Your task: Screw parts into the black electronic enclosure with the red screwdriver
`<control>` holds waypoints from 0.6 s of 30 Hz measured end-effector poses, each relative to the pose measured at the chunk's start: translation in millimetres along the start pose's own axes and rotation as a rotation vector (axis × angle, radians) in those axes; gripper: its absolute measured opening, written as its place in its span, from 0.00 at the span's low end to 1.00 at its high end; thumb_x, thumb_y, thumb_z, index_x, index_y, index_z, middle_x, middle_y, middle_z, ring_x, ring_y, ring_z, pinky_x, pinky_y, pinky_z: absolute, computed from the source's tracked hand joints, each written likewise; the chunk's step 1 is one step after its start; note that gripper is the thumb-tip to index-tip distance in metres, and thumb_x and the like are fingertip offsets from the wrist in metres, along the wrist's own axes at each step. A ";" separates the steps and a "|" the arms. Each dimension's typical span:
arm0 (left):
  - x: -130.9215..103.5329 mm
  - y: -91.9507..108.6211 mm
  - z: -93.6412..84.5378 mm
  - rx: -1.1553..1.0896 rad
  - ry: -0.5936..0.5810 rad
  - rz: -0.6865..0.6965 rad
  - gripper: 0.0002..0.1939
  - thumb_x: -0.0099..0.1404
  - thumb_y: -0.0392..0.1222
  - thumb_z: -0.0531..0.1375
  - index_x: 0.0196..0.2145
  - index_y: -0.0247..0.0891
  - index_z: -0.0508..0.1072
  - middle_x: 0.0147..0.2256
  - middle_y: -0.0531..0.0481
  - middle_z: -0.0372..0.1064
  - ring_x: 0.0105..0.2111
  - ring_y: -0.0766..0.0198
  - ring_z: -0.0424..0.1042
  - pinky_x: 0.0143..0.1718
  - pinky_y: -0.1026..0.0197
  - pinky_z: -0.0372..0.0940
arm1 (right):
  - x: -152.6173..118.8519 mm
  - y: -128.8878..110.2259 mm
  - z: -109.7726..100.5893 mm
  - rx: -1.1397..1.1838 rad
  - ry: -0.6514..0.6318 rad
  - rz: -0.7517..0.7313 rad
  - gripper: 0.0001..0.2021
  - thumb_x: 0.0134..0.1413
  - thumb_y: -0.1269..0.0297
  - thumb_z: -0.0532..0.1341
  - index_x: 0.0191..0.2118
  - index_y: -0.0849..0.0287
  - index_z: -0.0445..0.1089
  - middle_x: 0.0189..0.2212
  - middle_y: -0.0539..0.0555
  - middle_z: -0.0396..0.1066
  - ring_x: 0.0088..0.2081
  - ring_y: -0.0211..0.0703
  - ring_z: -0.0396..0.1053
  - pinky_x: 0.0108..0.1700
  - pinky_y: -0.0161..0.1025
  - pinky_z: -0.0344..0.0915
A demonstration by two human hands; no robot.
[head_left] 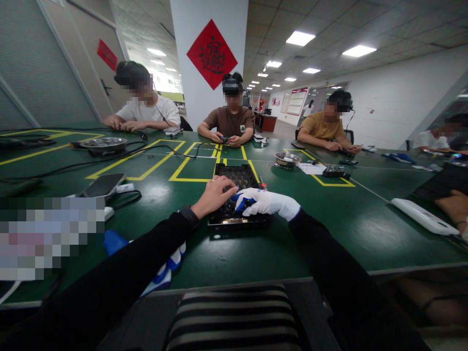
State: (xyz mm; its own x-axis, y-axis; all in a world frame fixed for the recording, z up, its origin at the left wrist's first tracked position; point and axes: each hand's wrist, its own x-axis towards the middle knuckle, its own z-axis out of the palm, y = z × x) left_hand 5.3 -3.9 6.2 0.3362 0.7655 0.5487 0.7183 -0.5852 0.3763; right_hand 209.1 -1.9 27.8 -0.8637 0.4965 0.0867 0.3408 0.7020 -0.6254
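Note:
My bare left hand (216,196), with a dark watch at the wrist, leans over an open black case (237,225). Its fingers are bent and drawn together, close to the fingertips of my other hand. A white glove with blue palm side covers my right hand (259,202), which is curled over the case's right half. Whatever lies between the fingers of either hand is hidden. Small dark parts fill the case, too blurred to name. Just beyond my right hand, a red-handled screwdriver (263,186) rests by the case's right edge.
A blue and white glove (164,273) lies under my left forearm. Further left are a phone (104,185) and cables. A metal bowl (287,159) stands beyond the case to the right, and a white device (424,217) lies far right. Several people sit around the green table (197,261).

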 end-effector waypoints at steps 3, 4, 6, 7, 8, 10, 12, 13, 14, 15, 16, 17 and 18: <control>0.3 0.0 0.0 0.010 -0.003 0.003 0.15 0.63 0.51 0.52 0.32 0.41 0.74 0.35 0.50 0.68 0.38 0.60 0.61 0.44 0.55 0.54 | 0.3 1.5 0.7 0.023 -0.002 0.006 0.13 0.43 0.70 0.64 0.40 0.59 0.73 0.38 0.50 0.70 0.40 0.39 0.67 0.47 0.36 0.62; 0.3 0.1 -0.2 0.011 -0.003 0.004 0.15 0.63 0.51 0.52 0.32 0.41 0.74 0.35 0.50 0.68 0.38 0.60 0.61 0.44 0.55 0.54 | 0.4 1.7 0.9 0.026 -0.002 0.004 0.13 0.43 0.70 0.64 0.40 0.59 0.73 0.38 0.50 0.70 0.40 0.39 0.67 0.46 0.36 0.62; 0.0 0.6 -0.6 0.011 0.000 0.007 0.15 0.63 0.51 0.51 0.32 0.41 0.74 0.35 0.50 0.68 0.38 0.60 0.61 0.44 0.55 0.54 | 0.3 1.6 1.1 0.029 0.003 0.003 0.13 0.43 0.70 0.64 0.39 0.59 0.73 0.39 0.50 0.70 0.40 0.39 0.67 0.46 0.36 0.62; -0.1 0.9 -0.9 0.009 -0.001 0.006 0.15 0.63 0.51 0.52 0.32 0.41 0.74 0.36 0.50 0.68 0.39 0.60 0.61 0.44 0.55 0.54 | 0.2 1.3 1.1 0.029 0.005 0.006 0.13 0.43 0.70 0.64 0.39 0.59 0.73 0.39 0.50 0.70 0.40 0.39 0.67 0.47 0.36 0.62; -0.3 1.1 -1.1 0.008 -0.002 0.005 0.15 0.63 0.51 0.52 0.32 0.41 0.74 0.36 0.50 0.68 0.39 0.60 0.61 0.45 0.55 0.54 | 0.1 1.0 1.1 0.030 0.007 0.011 0.13 0.43 0.71 0.64 0.39 0.59 0.73 0.39 0.50 0.70 0.40 0.39 0.67 0.47 0.36 0.62; -0.6 1.3 -1.3 0.006 -0.003 0.001 0.15 0.63 0.51 0.52 0.32 0.41 0.74 0.36 0.50 0.68 0.39 0.60 0.61 0.45 0.55 0.54 | 0.0 0.3 1.0 0.041 0.005 0.021 0.13 0.42 0.71 0.64 0.39 0.59 0.73 0.39 0.50 0.70 0.40 0.39 0.68 0.47 0.36 0.63; -0.7 0.9 -1.1 0.005 -0.005 0.002 0.15 0.63 0.51 0.51 0.32 0.41 0.73 0.36 0.50 0.68 0.39 0.60 0.61 0.45 0.55 0.54 | -0.1 -0.3 0.7 0.060 -0.008 0.019 0.15 0.42 0.71 0.64 0.41 0.58 0.73 0.41 0.51 0.70 0.41 0.39 0.68 0.48 0.36 0.62; -0.7 0.6 -0.9 0.005 -0.003 0.004 0.15 0.63 0.51 0.51 0.32 0.41 0.73 0.36 0.50 0.68 0.39 0.60 0.61 0.45 0.55 0.54 | -0.2 -0.6 0.4 0.072 -0.014 0.012 0.16 0.42 0.71 0.64 0.42 0.58 0.73 0.42 0.51 0.70 0.42 0.39 0.68 0.48 0.36 0.62; -0.6 0.3 -0.7 0.005 -0.002 0.007 0.16 0.63 0.52 0.51 0.32 0.41 0.74 0.36 0.50 0.68 0.38 0.60 0.61 0.44 0.55 0.54 | -0.2 -0.8 0.1 0.080 -0.019 0.003 0.16 0.43 0.71 0.64 0.42 0.58 0.72 0.43 0.51 0.69 0.42 0.39 0.67 0.48 0.37 0.62; -0.4 -0.1 -0.4 0.007 -0.002 0.010 0.16 0.63 0.52 0.51 0.32 0.41 0.74 0.35 0.50 0.68 0.38 0.60 0.61 0.44 0.55 0.54 | -0.2 -1.1 -0.2 0.082 -0.021 -0.005 0.17 0.43 0.71 0.64 0.43 0.57 0.72 0.44 0.51 0.69 0.43 0.39 0.67 0.49 0.37 0.62; -0.2 -0.4 -0.1 0.008 -0.001 0.011 0.16 0.63 0.52 0.51 0.32 0.41 0.74 0.35 0.50 0.68 0.38 0.60 0.61 0.44 0.55 0.54 | -0.3 -1.4 -0.5 0.079 -0.022 -0.008 0.17 0.43 0.71 0.64 0.43 0.57 0.72 0.45 0.51 0.69 0.43 0.39 0.67 0.49 0.37 0.62; 0.0 -0.7 0.1 0.009 0.000 0.012 0.16 0.63 0.52 0.51 0.32 0.41 0.74 0.35 0.50 0.68 0.38 0.60 0.61 0.44 0.55 0.54 | -0.3 -1.7 -0.8 0.075 -0.022 -0.007 0.17 0.43 0.71 0.64 0.43 0.57 0.72 0.44 0.51 0.69 0.43 0.40 0.67 0.49 0.37 0.61; 0.2 -0.9 0.2 0.009 0.001 0.013 0.16 0.63 0.52 0.51 0.32 0.41 0.74 0.35 0.50 0.68 0.38 0.60 0.61 0.44 0.55 0.54 | -0.2 -2.0 -1.0 0.071 -0.021 -0.002 0.17 0.43 0.71 0.64 0.43 0.57 0.72 0.44 0.51 0.70 0.43 0.40 0.67 0.49 0.37 0.61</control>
State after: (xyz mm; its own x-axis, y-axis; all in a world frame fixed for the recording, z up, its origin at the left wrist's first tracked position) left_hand 4.9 -3.2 5.8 0.3448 0.7576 0.5543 0.7194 -0.5926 0.3625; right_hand 209.0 -2.9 29.8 -0.8723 0.4837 0.0718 0.3126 0.6645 -0.6788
